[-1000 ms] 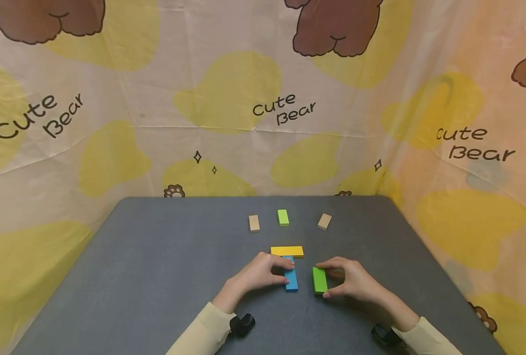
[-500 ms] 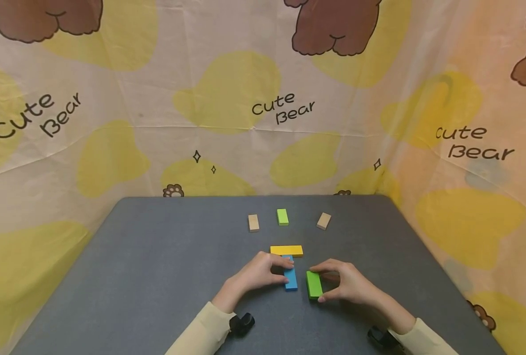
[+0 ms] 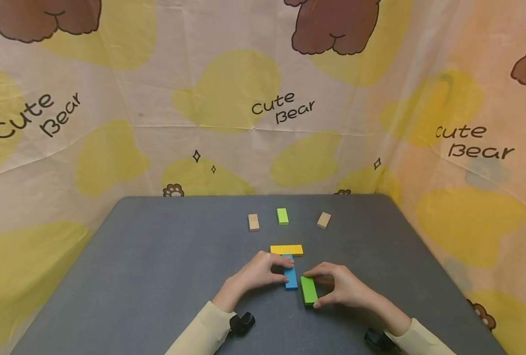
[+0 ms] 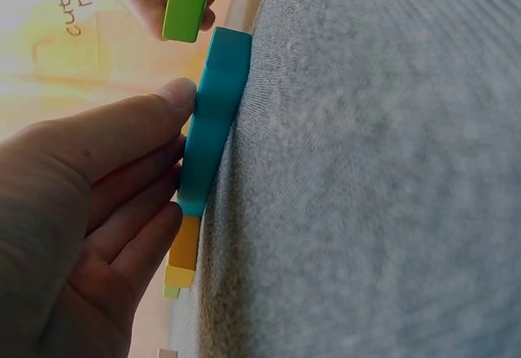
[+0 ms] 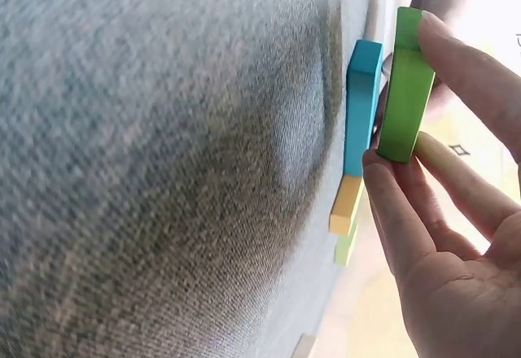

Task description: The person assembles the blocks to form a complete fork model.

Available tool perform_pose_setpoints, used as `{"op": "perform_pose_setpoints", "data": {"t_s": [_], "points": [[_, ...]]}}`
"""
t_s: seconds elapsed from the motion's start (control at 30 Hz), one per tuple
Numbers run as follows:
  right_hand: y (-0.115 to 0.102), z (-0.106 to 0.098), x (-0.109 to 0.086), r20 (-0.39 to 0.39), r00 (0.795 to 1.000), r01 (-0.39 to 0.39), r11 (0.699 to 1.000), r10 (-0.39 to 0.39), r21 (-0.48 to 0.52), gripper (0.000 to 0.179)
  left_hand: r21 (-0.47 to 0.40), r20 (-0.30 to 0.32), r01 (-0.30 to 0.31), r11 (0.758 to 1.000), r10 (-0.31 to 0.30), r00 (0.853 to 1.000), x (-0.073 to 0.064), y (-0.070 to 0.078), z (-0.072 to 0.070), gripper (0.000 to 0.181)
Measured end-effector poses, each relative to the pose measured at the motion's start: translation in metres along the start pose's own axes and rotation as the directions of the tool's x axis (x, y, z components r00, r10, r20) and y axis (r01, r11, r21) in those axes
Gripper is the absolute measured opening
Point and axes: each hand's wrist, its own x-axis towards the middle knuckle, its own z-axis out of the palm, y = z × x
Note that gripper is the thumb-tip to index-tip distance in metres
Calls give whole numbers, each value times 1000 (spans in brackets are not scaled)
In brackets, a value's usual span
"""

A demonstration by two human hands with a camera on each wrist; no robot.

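A blue block lies on the dark table, its far end at the long side of a yellow block that lies crosswise. My left hand rests its thumb and fingertips on the top of the blue block; in the left wrist view the fingers reach toward the yellow block's end. To the right, my right hand pinches a green block by its two ends, thumb near and fingers far. In the right wrist view the green block is held a little above the table, beside the blue block.
Farther back on the table lie a wooden block, a light green block and a second wooden block, turned at an angle. A patterned cloth hangs behind the table.
My right hand has carried the green block left and toward me, closer to the blue block. The left hand and the blue block have stayed in place.
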Motion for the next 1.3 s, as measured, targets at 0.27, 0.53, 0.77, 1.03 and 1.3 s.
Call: {"op": "perform_pose_setpoints", "data": {"t_s": [0.27,0.53,0.77,1.03,1.3], "points": [[-3,4,2,18,1000,-6,1000,5,21,62,-7,-2,-3,1000,3,1000,-1,0,0,38],[-3,9,4,40,999,-3,999,1,51,61,-1,-5,-10,1000,10,1000,-1,1,0,39],[-6,14,5,67,998,-18,997,13,77,60,-1,-8,-8,1000,8,1000,-2,2,-1,38],[-7,20,8,73,997,-8,999,4,50,59,0,-12,-16,1000,16,1000,-2,3,-1,38],[-7,24,10,60,998,-29,999,30,-24,58,-3,-12,-23,1000,23,1000,-2,3,-2,38]]}}
